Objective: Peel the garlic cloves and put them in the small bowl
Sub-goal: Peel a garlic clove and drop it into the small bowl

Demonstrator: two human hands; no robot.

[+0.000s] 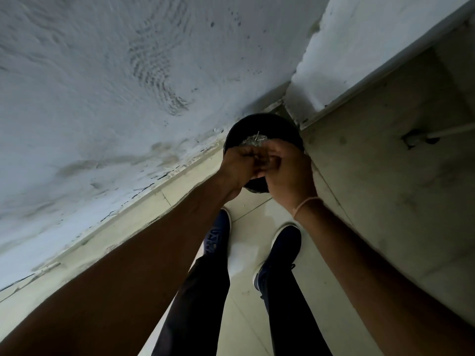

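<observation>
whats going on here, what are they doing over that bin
A person stands on a pale tiled floor with both hands together over a round black bin in the corner. The left hand and right hand have curled fingers that meet above pale papery scraps lying in the bin. What they hold is hidden; no garlic clove or small bowl is in view.

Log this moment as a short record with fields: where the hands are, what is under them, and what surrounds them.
left hand: fingers curled, meeting the right hand over the bin
right hand: fingers curled against the left hand; thin band on the wrist
held item: hidden between the fingers, cannot tell what it is
dark round bin: on the floor in the wall corner, pale scraps inside
small bowl: not in view
shoes: dark, on a pale tiled floor
</observation>
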